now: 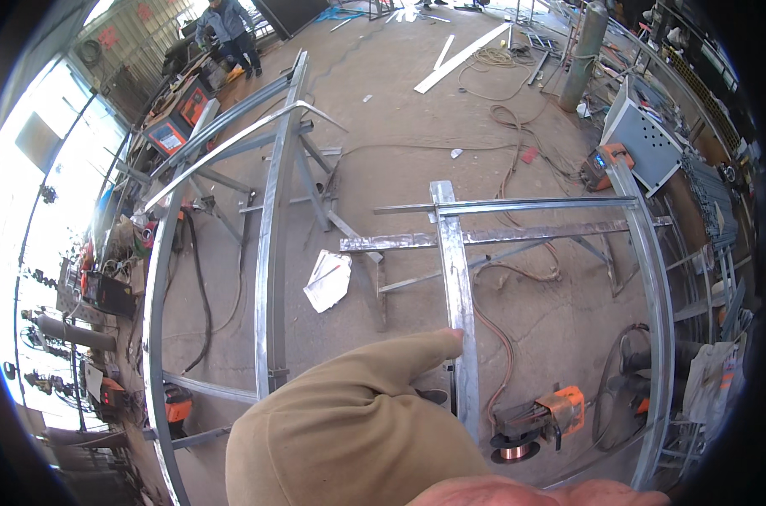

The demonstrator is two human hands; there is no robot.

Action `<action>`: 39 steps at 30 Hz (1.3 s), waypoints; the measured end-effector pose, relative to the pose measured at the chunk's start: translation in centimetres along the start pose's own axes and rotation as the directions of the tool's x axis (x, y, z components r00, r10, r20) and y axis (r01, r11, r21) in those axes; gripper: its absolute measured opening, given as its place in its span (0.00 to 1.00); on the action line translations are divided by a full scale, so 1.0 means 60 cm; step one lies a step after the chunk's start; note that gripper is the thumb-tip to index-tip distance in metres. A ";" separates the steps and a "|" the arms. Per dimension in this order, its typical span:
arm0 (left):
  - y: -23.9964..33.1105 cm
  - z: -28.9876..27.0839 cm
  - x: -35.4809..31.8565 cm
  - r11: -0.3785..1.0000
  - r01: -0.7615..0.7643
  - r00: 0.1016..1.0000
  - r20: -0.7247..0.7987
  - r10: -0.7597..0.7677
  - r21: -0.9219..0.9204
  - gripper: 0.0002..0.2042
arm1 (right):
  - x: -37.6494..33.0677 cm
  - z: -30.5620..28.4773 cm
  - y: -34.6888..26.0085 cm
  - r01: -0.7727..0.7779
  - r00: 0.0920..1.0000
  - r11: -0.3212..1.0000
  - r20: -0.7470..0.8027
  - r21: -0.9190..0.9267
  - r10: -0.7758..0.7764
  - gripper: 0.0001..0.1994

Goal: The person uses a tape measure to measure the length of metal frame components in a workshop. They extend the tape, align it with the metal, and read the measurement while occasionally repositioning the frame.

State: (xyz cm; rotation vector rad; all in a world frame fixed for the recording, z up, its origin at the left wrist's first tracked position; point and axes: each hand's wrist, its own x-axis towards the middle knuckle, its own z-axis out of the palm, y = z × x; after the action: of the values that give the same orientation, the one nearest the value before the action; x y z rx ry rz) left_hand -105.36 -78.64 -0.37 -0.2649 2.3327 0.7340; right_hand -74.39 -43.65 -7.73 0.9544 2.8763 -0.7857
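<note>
My left arm in a khaki sleeve reaches across from the lower edge. My left hand (453,336), largely hidden by the cuff, is at a silvery square steel tube (455,287) that runs lengthwise through the middle. How its fingers lie cannot be made out. Across the tube's far end rests a thinner steel channel (534,205), which meets a long right-hand rail (653,270). Beneath them passes a shiny, worn support bar (560,232). A small dark piece (450,368) shows beside the tube just below my hand. My right hand does not show.
An orange wire feeder (564,411) with a copper wire spool (514,454) sits at lower right, its hose trailing. Another steel frame (269,228) stands left. White sheet (328,281) lies between. Dark boots (631,363) show right; a person (229,34) stands far left.
</note>
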 end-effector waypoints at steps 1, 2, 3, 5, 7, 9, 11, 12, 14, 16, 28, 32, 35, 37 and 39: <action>-0.001 -0.002 0.000 1.000 -0.005 1.000 0.002 0.005 -0.013 0.23 | 0.001 0.000 -0.007 0.001 1.000 1.000 -0.002 -0.004 -0.001 0.21; -0.003 -0.005 -0.001 1.000 -0.022 1.000 0.011 0.022 -0.007 0.23 | 0.002 0.000 -0.013 0.001 1.000 1.000 -0.002 -0.009 -0.001 0.21; -0.004 -0.006 -0.002 0.999 -0.042 0.999 0.010 0.042 -0.011 0.23 | 0.003 0.001 -0.018 0.000 1.000 1.000 -0.002 -0.012 0.000 0.21; -0.005 -0.008 -0.001 0.998 -0.054 0.998 0.021 0.054 -0.021 0.23 | 0.005 0.003 -0.027 -0.001 1.000 1.000 -0.006 -0.014 0.001 0.21; -0.005 -0.009 0.002 0.999 -0.041 0.998 0.047 0.042 -0.036 0.23 | 0.008 0.005 -0.034 -0.004 1.000 1.000 -0.007 -0.021 0.004 0.21; -0.007 -0.008 0.005 0.999 -0.052 0.998 0.046 0.053 -0.016 0.23 | 0.011 0.007 -0.039 -0.002 1.000 1.000 -0.012 -0.024 0.001 0.22; -0.009 -0.005 0.006 0.998 -0.064 0.997 0.049 0.065 -0.009 0.22 | 0.012 0.009 -0.043 -0.003 1.000 0.999 -0.010 -0.033 0.003 0.22; -0.010 -0.005 0.007 0.997 -0.071 0.996 0.048 0.072 -0.010 0.22 | 0.011 0.009 -0.045 -0.002 1.000 0.999 -0.013 -0.032 0.002 0.22; -0.012 -0.003 0.009 0.997 -0.078 0.996 0.046 0.078 -0.014 0.22 | 0.012 0.010 -0.048 -0.001 1.000 0.999 -0.012 -0.040 0.000 0.22; -0.013 -0.002 0.010 0.997 -0.080 0.996 0.049 0.081 -0.018 0.22 | 0.013 0.009 -0.050 0.003 1.000 0.999 -0.011 -0.045 -0.003 0.22; -0.014 0.009 0.019 0.995 -0.095 0.995 0.002 0.095 -0.040 0.17 | 0.019 0.007 -0.053 0.015 1.000 0.998 -0.019 -0.056 -0.016 0.22; -0.014 0.009 0.016 0.995 -0.092 0.996 -0.024 0.091 -0.044 0.18 | 0.016 0.006 -0.052 0.005 1.000 0.998 -0.025 -0.058 -0.007 0.22; -0.011 0.006 0.011 0.994 -0.100 0.995 -0.033 0.099 -0.033 0.18 | 0.012 0.003 -0.048 -0.001 1.000 0.998 -0.024 -0.063 0.000 0.22; -0.009 0.003 0.006 0.994 -0.100 0.995 -0.025 0.099 -0.039 0.19 | 0.008 0.000 -0.045 -0.008 1.000 0.998 -0.022 -0.067 0.007 0.22; -0.009 0.001 0.001 0.994 -0.101 0.994 -0.038 0.099 -0.050 0.20 | 0.003 -0.003 -0.043 -0.016 1.000 0.997 -0.026 -0.069 0.014 0.22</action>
State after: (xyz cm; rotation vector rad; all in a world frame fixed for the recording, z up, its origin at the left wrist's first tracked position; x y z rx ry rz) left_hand -105.18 -79.05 -0.68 -0.1861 2.3764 0.8465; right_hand -75.99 -45.23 -6.44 0.9845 2.8929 -0.6725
